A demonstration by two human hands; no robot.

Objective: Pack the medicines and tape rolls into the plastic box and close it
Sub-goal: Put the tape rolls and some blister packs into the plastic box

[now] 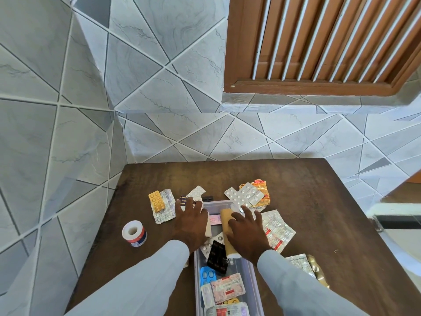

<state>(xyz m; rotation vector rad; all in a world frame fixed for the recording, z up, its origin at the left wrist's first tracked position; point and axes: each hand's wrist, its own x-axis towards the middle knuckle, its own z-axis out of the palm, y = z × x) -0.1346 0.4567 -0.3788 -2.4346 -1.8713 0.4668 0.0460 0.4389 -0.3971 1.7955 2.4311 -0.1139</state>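
White tape roll [134, 233] upright at far left of the table [296, 179], still unpacked. Left hand [190, 221], fingers spread flat on strips beside the plastic box [248, 270]. Tan roll [227, 231] lying lengthwise inside, right hand [247, 233] pressing it with loosely extended fingers. Loose blister strips [245, 196] beyond. Best seated low, parallel to the walls, so the lid shuts.

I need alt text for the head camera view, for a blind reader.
Two hands, left hand and right hand, reach over an open plastic box partly filled with blister packs. More packs and a white tape roll lie on the dark wooden table.
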